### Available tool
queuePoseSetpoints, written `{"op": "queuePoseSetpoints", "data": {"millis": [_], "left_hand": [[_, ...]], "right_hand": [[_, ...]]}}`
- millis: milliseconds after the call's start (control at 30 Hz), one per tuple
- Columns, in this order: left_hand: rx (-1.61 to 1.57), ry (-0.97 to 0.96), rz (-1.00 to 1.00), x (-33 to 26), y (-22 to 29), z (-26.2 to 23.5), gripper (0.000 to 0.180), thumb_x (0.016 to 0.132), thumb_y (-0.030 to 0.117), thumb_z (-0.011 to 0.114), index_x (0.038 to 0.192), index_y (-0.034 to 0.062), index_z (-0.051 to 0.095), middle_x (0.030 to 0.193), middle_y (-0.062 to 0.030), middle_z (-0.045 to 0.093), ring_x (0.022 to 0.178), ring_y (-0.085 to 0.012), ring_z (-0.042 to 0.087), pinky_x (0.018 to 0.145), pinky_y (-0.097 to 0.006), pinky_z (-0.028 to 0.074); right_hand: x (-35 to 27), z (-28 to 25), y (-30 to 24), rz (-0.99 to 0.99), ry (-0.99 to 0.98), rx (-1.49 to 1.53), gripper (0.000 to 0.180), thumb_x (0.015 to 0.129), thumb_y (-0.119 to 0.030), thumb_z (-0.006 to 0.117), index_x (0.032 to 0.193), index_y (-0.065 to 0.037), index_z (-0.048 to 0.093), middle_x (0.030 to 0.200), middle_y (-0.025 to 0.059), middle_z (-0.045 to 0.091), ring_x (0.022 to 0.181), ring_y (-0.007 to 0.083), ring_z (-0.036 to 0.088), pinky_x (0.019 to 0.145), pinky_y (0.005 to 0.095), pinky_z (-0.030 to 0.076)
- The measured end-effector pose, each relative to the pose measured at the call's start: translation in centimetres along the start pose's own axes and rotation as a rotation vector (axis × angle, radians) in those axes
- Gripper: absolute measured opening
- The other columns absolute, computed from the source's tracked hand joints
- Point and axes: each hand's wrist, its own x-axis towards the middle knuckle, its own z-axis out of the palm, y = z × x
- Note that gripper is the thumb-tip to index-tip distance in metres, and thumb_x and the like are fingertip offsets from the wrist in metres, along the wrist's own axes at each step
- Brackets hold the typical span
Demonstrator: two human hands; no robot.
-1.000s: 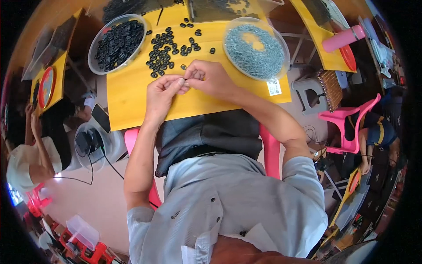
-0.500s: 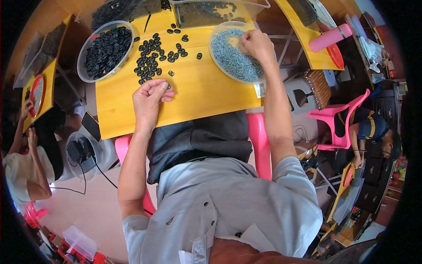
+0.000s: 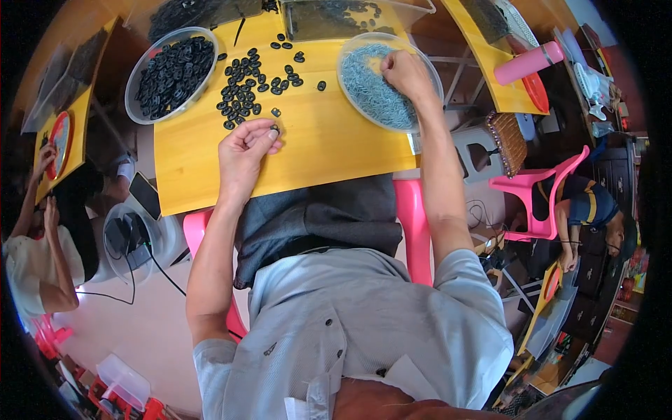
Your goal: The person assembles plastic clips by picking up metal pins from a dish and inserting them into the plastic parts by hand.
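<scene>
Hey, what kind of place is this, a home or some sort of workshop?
Most likely a small assembly workshop. The yellow table carries a bowl of black rings and a bowl of small blue-grey parts, other people sit at similar yellow tables nearby, and the left hand holds one ring.

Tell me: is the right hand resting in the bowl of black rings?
No, the right hand is in the bowl of blue-grey pieces.

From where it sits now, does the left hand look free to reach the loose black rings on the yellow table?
Probably yes: the left hand sits just below the loose black rings, with only bare yellow table between them.
</scene>
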Motion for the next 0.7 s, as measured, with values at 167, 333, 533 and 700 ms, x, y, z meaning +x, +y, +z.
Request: {"op": "queuePoseSetpoints", "data": {"millis": [167, 333, 533, 700], "left_hand": [[0.014, 0.006, -0.004, 0.0, 0.2, 0.2, 0.017, 0.091, 0.001, 0.065, 0.108, -0.0029, 0.064, 0.091, -0.009, 0.07, 0.078, -0.0125, 0.067, 0.071, -0.023, 0.053], [0.02, -0.012, 0.003, 0.1, -0.1, 0.0, 0.018, 0.091, 0.001, 0.065, 0.109, -0.0025, 0.064, 0.092, -0.0093, 0.071, 0.078, -0.0125, 0.067, 0.071, -0.024, 0.054], [0.028, -0.01, 0.001, 0.1, -0.3, -0.1, 0.018, 0.091, 0.001, 0.065, 0.109, -0.0024, 0.065, 0.092, -0.0093, 0.071, 0.078, -0.0127, 0.067, 0.072, -0.024, 0.054], [0.033, -0.011, 0.004, 0.1, -0.2, 0.0, 0.018, 0.091, 0.001, 0.065, 0.108, -0.0024, 0.065, 0.091, -0.0089, 0.071, 0.078, -0.0124, 0.067, 0.071, -0.024, 0.054]], "right_hand": [[-0.1, 0.4, 0.2, -0.017, 0.046, 0.033, 0.013, 0.076, -0.008, 0.061, 0.082, -0.002, 0.07, 0.086, 0.024, 0.067, 0.087, 0.0407, 0.065, 0.079, 0.0464, 0.05], [-0.3, -0.2, 0.5, 0.028, 0.03, 0.083, 0.018, 0.075, -0.011, 0.066, 0.09, -0.002, 0.071, 0.08, 0.0164, 0.07, 0.079, 0.0291, 0.07, 0.074, 0.0362, 0.051], [-0.5, -1.0, 0.2, 0.043, 0.058, 0.101, 0.015, 0.08, -0.015, 0.064, 0.089, -0.006, 0.072, 0.085, 0.0195, 0.07, 0.081, 0.0364, 0.067, 0.075, 0.0418, 0.052], [-0.1, 0.0, 0.0, -0.093, 0.023, -0.072, 0.018, 0.081, -0.02, 0.062, 0.091, -0.01, 0.074, 0.088, 0.02, 0.069, 0.087, 0.0386, 0.067, 0.077, 0.046, 0.052]]}}
